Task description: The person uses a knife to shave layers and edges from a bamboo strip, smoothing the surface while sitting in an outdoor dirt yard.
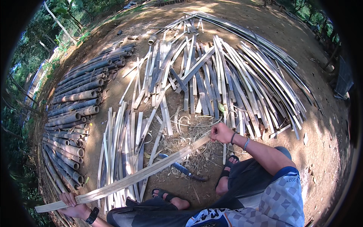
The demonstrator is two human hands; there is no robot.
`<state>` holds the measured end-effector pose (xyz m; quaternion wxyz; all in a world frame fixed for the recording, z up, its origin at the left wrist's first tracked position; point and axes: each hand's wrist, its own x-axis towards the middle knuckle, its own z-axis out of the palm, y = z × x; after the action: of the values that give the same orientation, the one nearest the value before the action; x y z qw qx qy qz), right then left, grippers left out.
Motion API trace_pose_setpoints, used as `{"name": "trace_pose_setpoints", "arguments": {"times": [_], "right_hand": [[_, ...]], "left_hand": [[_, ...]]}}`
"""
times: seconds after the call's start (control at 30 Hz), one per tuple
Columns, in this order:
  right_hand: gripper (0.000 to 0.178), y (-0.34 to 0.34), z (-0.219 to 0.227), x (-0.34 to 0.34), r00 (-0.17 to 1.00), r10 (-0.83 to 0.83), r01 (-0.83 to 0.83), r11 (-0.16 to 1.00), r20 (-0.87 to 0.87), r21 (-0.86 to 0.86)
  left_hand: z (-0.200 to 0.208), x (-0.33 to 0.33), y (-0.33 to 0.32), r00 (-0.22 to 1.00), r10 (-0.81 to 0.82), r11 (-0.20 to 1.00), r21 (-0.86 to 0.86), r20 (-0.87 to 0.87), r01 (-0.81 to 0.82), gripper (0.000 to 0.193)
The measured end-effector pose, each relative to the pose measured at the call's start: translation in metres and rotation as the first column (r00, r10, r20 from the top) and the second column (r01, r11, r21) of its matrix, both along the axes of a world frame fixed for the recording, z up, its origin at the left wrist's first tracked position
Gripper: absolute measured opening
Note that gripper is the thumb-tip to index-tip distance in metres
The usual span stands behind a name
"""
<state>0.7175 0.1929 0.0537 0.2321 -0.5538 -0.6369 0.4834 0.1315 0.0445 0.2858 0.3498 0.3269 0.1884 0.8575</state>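
Note:
A long pale split bamboo strip slants across in front of me, from the lower left up to the middle. My left hand is closed around it near its lower end, fingers over the top edge. At the upper end, my right hand is closed on the strip's tip, with a thin curled sliver beside the fingers. Beneath the strip, between my sandalled feet, a curved knife with a bluish blade and dark handle lies on the ground, partly hidden by the strip. Curly bamboo shavings are heaped just beyond the knife.
Split bamboo strips lie in a pile at the near left and a wide fanned pile ahead. Round bamboo poles are stacked at the left. Longer strips lie behind. Bare earth spreads to the right.

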Motion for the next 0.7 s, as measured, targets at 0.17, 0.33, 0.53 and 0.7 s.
{"name": "trace_pose_setpoints", "arguments": {"times": [0.17, 0.33, 0.53, 0.7], "right_hand": [[0.014, 0.003, -0.005, 0.001, 0.94, -0.234, 0.169, 0.952, -0.248, -0.255], [0.013, 0.009, -0.014, 0.012, 0.968, -0.222, 0.204, 0.967, -0.118, -0.151], [0.024, 0.011, -0.024, 0.074, 0.735, -0.019, 0.037, 0.999, 0.678, -0.012], [0.04, 0.006, -0.007, 0.023, 0.838, 0.067, -0.074, 0.997, 0.541, -0.01]], "left_hand": [[-0.001, -0.004, 0.0, 1.0, 0.013, 1.0, 0.001, 0.007, -0.013, 0.048], [0.002, -0.004, -0.002, 1.0, 0.001, 1.0, 0.001, -0.011, -0.001, 0.047], [0.01, -0.063, -0.025, 0.987, 0.061, 0.99, 0.132, -0.149, -0.041, 0.054], [0.004, -0.046, -0.016, 0.987, 0.129, 0.99, 0.079, -0.101, -0.121, 0.058]]}}
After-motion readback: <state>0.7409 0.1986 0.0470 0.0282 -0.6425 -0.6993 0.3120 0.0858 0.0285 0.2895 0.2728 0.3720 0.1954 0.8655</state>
